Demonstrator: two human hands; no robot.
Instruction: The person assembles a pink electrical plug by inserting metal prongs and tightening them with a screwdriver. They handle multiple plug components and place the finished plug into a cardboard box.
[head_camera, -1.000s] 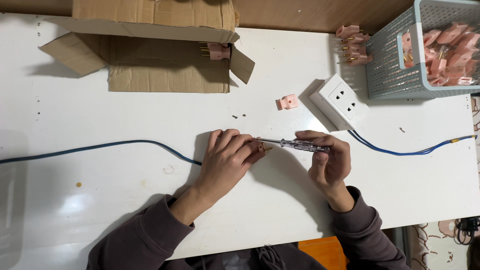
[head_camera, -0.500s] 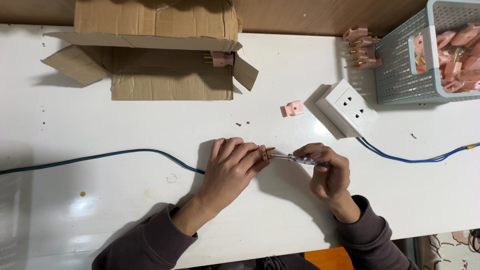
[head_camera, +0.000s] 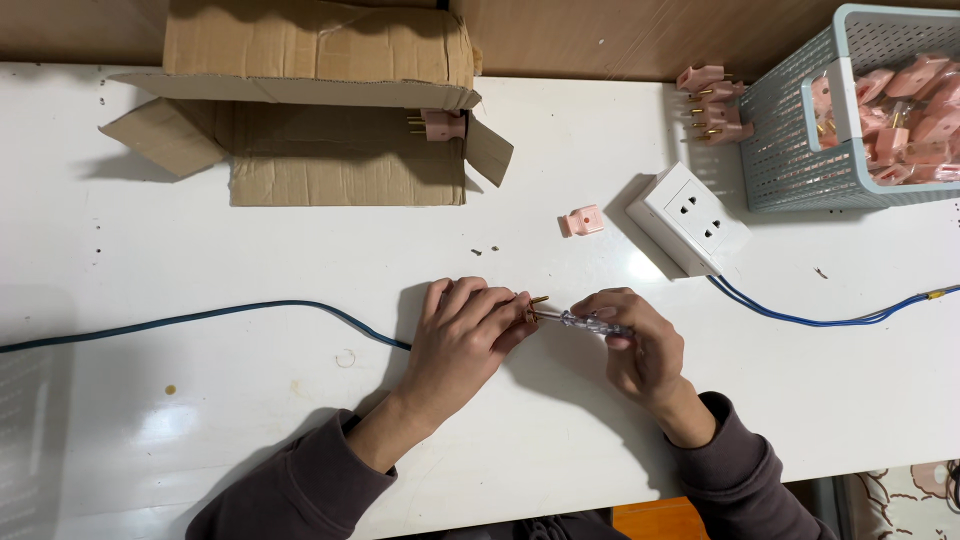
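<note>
Table (head_camera: 200, 400): I see both hands meet at its centre.
Cable (head_camera: 200, 316): blue, runs under my left hand.
Left hand (head_camera: 465, 335): clenched around a plug (head_camera: 537, 300), prongs poking out rightward.
Right hand (head_camera: 635, 345): grasping a screwdriver (head_camera: 585, 321), tip touching the plug.

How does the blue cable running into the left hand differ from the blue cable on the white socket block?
The blue cable on the left ends under the left hand, which holds it while the right hand sets a clear-handled screwdriver against it; the socket's cable lies untouched. The left cable runs off the table's left edge, the other off the right. The left cable looks darker. Both are thin blue cables lying loose on the white table.
</note>
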